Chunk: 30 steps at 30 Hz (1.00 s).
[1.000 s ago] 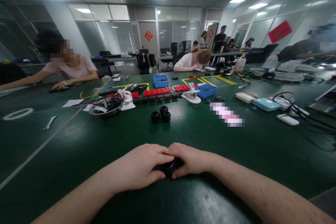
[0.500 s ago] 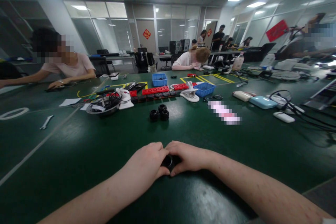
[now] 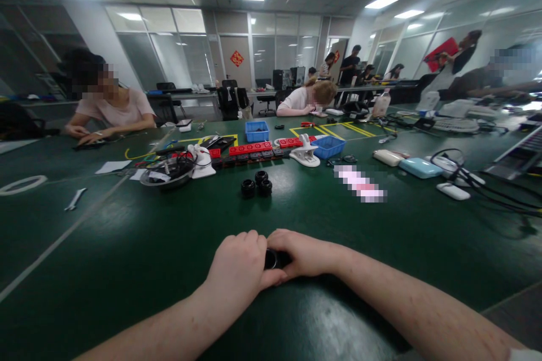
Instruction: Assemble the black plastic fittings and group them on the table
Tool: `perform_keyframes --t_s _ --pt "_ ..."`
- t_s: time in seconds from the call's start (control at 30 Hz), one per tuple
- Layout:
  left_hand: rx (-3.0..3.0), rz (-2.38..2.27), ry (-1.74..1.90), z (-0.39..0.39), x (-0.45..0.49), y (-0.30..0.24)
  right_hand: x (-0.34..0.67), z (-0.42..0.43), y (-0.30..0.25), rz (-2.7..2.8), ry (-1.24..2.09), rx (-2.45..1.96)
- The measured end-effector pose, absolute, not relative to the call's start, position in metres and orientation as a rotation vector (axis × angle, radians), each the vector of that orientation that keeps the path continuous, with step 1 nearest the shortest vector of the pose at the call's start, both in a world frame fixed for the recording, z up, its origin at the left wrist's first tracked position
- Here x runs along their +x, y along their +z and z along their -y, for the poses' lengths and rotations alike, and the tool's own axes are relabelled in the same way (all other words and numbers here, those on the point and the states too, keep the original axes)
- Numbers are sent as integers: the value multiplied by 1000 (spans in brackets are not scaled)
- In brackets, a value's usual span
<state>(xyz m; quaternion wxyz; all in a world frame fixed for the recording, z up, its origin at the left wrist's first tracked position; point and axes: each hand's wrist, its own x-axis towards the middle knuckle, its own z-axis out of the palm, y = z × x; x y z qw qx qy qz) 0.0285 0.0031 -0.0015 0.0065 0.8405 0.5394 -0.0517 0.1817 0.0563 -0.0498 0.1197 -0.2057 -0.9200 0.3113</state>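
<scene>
A small black, round, wheel-like part [image 3: 272, 259] sits low over the near middle of the table, a dark hollow showing at its centre. My left hand [image 3: 244, 259] is closed around its left side, knuckles up, with the thumb across the front. From the right, my right hand [image 3: 301, 252] grips the same part with curled fingers. The two thumbs come together at its near edge. Most of the part is covered by my fingers. Beyond my hands stands a cluster of three black round parts [image 3: 257, 184], similar in look.
The green table [image 3: 148, 248] carries a wrench [image 3: 76, 199] on the left and a metal bowl [image 3: 166, 179] of cables. A red-and-black strip [image 3: 250, 148], a white clamp [image 3: 305, 153] and blue bins [image 3: 257, 131] line the middle. Black cables [image 3: 503, 192] lie at right. Other people sit around.
My left hand has rotated, its knuckles now higher and its thumb farther right across the part. My right hand has barely moved. The person at left has drawn an arm in.
</scene>
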Motion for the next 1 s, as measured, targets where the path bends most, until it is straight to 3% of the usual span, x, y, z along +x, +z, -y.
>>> perform_keyframes --t_s 0.13,0.27,0.43,1.0 --pt "2662 -1652 0 -7 20 -2 182 -55 -51 2680 926 -609" --pt "2642 -1242 200 -13 5 9 183 -55 -53 2659 931 -638" --pt "2464 -904 134 -18 -5 17 184 -55 -51 2672 910 -612" --pt "2569 -1471 -142 -4 25 7 182 -55 -51 2693 885 -626"
